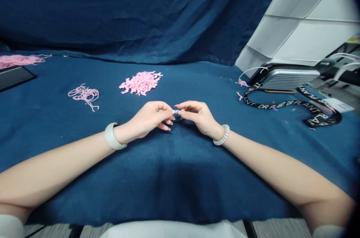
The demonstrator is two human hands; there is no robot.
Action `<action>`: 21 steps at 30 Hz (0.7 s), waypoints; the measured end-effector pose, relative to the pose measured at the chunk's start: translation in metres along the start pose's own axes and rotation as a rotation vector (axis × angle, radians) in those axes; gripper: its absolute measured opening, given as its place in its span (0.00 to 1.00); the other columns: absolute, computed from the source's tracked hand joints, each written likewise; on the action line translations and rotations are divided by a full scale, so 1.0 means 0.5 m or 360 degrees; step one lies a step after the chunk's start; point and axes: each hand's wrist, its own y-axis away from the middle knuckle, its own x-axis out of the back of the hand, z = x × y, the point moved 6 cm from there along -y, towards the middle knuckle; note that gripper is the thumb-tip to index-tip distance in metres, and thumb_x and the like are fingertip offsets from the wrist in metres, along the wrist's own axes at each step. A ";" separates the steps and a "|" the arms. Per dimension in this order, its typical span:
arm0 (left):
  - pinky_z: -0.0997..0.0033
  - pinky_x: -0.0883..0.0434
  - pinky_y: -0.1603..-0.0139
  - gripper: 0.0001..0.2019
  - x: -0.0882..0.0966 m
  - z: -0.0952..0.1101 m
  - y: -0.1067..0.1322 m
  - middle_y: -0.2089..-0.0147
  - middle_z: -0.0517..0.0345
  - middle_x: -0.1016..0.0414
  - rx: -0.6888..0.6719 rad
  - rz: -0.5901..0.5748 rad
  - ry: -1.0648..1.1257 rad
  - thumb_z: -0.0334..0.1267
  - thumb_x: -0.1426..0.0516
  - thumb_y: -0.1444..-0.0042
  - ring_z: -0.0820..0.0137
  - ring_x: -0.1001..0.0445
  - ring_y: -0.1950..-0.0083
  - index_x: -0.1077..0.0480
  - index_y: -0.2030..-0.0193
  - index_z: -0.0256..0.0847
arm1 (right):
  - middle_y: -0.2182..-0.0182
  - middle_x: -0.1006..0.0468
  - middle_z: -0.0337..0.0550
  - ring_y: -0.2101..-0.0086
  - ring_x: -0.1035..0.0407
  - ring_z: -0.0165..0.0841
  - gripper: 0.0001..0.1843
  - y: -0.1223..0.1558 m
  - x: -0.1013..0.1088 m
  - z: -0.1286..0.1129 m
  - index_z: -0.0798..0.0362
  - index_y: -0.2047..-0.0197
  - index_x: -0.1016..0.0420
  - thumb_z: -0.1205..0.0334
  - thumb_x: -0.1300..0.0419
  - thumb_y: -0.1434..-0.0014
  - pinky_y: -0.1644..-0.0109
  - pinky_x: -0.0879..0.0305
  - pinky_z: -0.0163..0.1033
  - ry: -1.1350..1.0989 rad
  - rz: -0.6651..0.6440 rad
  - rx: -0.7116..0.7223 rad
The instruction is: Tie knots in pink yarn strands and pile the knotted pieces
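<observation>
Between my two hands a short piece of pink yarn (176,112) is stretched, its middle showing pale and twisted. My left hand (153,117) pinches one end between thumb and forefinger, the other fingers curled below. The opposite end is pinched by my right hand (198,116), with a coiled band on that wrist. Whether the yarn is knotted cannot be made out. Just beyond my hands lies a heap of small knotted pink yarn pieces (141,82). Left of it a loose tangle of pink yarn (84,95) rests on the blue cloth (180,166).
At the far left are a bundle of pink strands (21,60) and a dark flat object (15,76). A ribbed silver-and-black device (291,77) stands to the right, beside a black lettered strap (277,105) and pink yarn scraps (240,95). Blue fabric hangs behind.
</observation>
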 end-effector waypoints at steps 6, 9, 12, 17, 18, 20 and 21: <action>0.77 0.27 0.76 0.10 -0.002 -0.001 0.001 0.77 0.60 0.32 -0.0045 0.0050 -0.0005 0.38 0.41 0.49 0.79 0.33 0.78 0.34 0.75 0.33 | 0.72 0.25 0.38 0.72 0.33 0.26 0.11 -0.001 -0.005 0.017 0.54 0.62 0.25 0.61 0.37 0.51 0.65 0.34 0.35 -0.0108 -0.0042 -0.0074; 0.78 0.27 0.76 0.10 -0.005 -0.008 -0.003 0.76 0.59 0.30 -0.0050 0.0024 0.0002 0.39 0.41 0.49 0.78 0.31 0.76 0.33 0.74 0.33 | 0.73 0.27 0.38 0.73 0.34 0.25 0.10 0.000 -0.013 0.018 0.56 0.66 0.28 0.57 0.40 0.47 0.67 0.35 0.34 -0.0020 -0.0077 -0.0111; 0.77 0.26 0.74 0.09 -0.008 -0.018 -0.007 0.73 0.57 0.28 -0.0049 -0.0010 0.0024 0.39 0.41 0.48 0.76 0.29 0.73 0.32 0.72 0.33 | 0.76 0.31 0.36 0.74 0.35 0.25 0.12 0.001 -0.020 0.013 0.56 0.71 0.33 0.55 0.42 0.44 0.67 0.36 0.33 0.0134 -0.0113 -0.0144; 0.76 0.25 0.73 0.09 -0.014 -0.030 -0.009 0.71 0.55 0.27 -0.0045 -0.0061 0.0070 0.39 0.41 0.48 0.75 0.28 0.71 0.31 0.70 0.33 | 0.76 0.31 0.37 0.74 0.36 0.25 0.14 0.002 -0.026 0.007 0.56 0.73 0.34 0.54 0.45 0.42 0.67 0.36 0.33 0.0348 -0.0179 -0.0128; 0.76 0.25 0.73 0.09 -0.015 -0.032 -0.010 0.70 0.55 0.27 -0.0029 -0.0065 0.0110 0.39 0.41 0.49 0.75 0.28 0.71 0.30 0.70 0.33 | 0.76 0.30 0.37 0.74 0.36 0.25 0.14 0.001 -0.026 0.009 0.56 0.74 0.34 0.54 0.45 0.42 0.67 0.36 0.33 0.0369 -0.0184 -0.0130; 0.74 0.25 0.74 0.10 -0.014 -0.038 -0.012 0.70 0.54 0.27 0.0035 -0.0067 0.0239 0.41 0.41 0.48 0.74 0.27 0.71 0.30 0.67 0.33 | 0.77 0.31 0.37 0.75 0.36 0.25 0.14 0.000 -0.022 0.013 0.56 0.74 0.34 0.54 0.45 0.42 0.68 0.36 0.32 0.0383 -0.0177 -0.0137; 0.73 0.25 0.74 0.11 -0.014 -0.041 -0.014 0.70 0.54 0.27 0.0068 -0.0072 0.0314 0.42 0.42 0.48 0.72 0.27 0.71 0.30 0.66 0.34 | 0.77 0.31 0.37 0.75 0.36 0.25 0.14 -0.001 -0.020 0.015 0.56 0.73 0.34 0.54 0.45 0.42 0.68 0.36 0.32 0.0381 -0.0165 -0.0139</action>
